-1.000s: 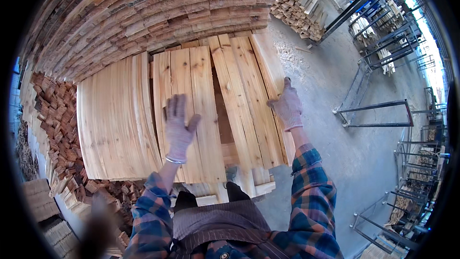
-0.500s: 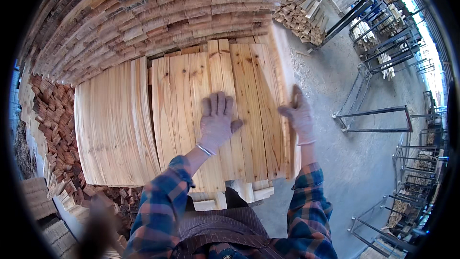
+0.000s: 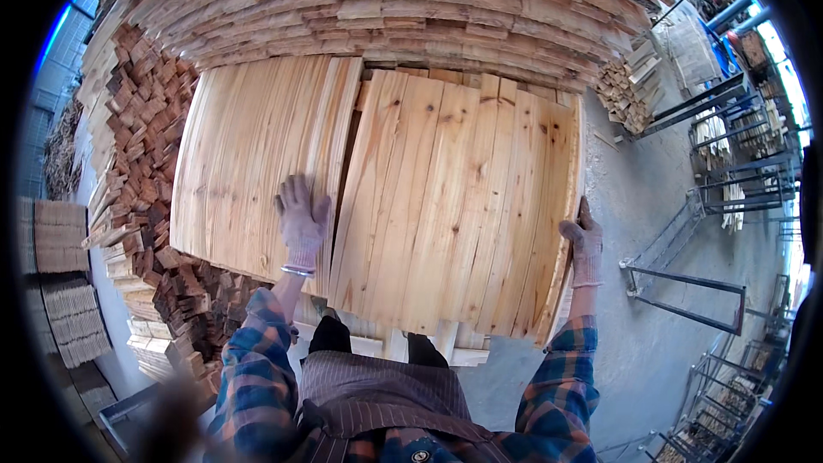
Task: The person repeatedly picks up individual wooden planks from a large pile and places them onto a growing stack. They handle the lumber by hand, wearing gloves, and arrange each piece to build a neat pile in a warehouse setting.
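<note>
My left hand (image 3: 302, 221) lies flat, fingers spread, on the left edge of the right board stack (image 3: 454, 206). My right hand (image 3: 583, 244) presses that stack's right edge, fingers together. Just left of the stack sits a second stack (image 3: 257, 163); beyond it rises a timber pile (image 3: 386, 9).

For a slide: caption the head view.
Gloved left hand and right hand flank a batch of pale planks laid side by side.
</note>
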